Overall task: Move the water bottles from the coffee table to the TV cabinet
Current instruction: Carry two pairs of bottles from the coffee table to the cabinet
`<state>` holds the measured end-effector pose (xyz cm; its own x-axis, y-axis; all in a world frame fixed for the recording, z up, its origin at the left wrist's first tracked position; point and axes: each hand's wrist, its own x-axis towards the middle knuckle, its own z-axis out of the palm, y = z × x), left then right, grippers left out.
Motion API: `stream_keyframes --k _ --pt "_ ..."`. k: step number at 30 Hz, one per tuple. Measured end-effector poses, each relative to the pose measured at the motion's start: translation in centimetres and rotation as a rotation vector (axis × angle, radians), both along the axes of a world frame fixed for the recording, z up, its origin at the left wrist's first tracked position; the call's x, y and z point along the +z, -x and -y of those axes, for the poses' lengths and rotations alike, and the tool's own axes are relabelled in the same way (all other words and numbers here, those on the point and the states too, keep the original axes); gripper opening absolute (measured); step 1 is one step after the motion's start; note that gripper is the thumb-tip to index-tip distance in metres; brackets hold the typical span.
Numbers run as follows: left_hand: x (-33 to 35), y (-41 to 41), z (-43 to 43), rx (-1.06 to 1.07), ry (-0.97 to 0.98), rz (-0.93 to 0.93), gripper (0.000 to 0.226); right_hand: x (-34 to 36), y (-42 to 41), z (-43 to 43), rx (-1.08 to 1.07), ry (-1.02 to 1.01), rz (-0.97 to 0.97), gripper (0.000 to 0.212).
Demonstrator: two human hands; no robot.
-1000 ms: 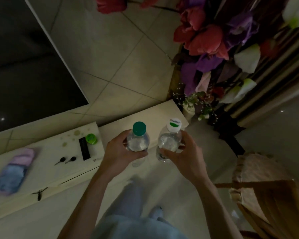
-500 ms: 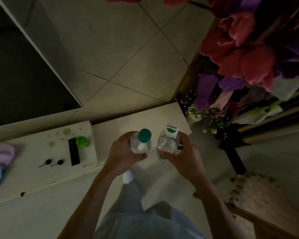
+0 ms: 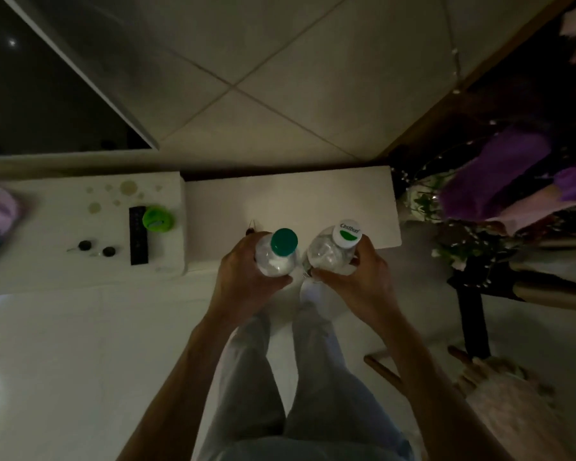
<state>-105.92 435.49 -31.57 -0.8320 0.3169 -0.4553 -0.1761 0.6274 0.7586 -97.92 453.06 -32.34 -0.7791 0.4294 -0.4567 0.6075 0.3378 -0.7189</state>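
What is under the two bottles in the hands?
Beneath the green-cap bottle and white-cap bottle show the cabinet edge, floor and a foot. The left hand and right hand cover the bottle bases and whatever lies directly below.

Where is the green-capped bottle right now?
Head view, centre: the green-capped clear plastic bottle is gripped in the left hand, beside the white-capped clear bottle in the right hand, over the white cabinet's front edge.

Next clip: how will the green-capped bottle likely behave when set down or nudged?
The green-capped bottle looks clear and water-filled, so probably hefty for its size. The left hand wraps round it, suggesting a slim body that could tip if nudged. Round and smooth, it would likely roll once down.
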Motion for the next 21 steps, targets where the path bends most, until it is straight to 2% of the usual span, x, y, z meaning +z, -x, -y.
stream_keyframes --k 9,15,21 --pt "-15.0 3.4 -4.3 0.158 0.048 0.014 0.071 -14.4 5.1 -6.1 0.122 -0.022 0.032 0.076" --pt "-26.5 6.2 -7.6 0.16 0.093 0.03 0.075 -25.5 8.5 -7.7 0.103 0.008 0.026 0.076" --pt "-33.3 9.6 -9.9 0.191 0.081 0.01 0.075 -32.5 11.3 -10.0 0.077 0.019 -0.019 0.076"
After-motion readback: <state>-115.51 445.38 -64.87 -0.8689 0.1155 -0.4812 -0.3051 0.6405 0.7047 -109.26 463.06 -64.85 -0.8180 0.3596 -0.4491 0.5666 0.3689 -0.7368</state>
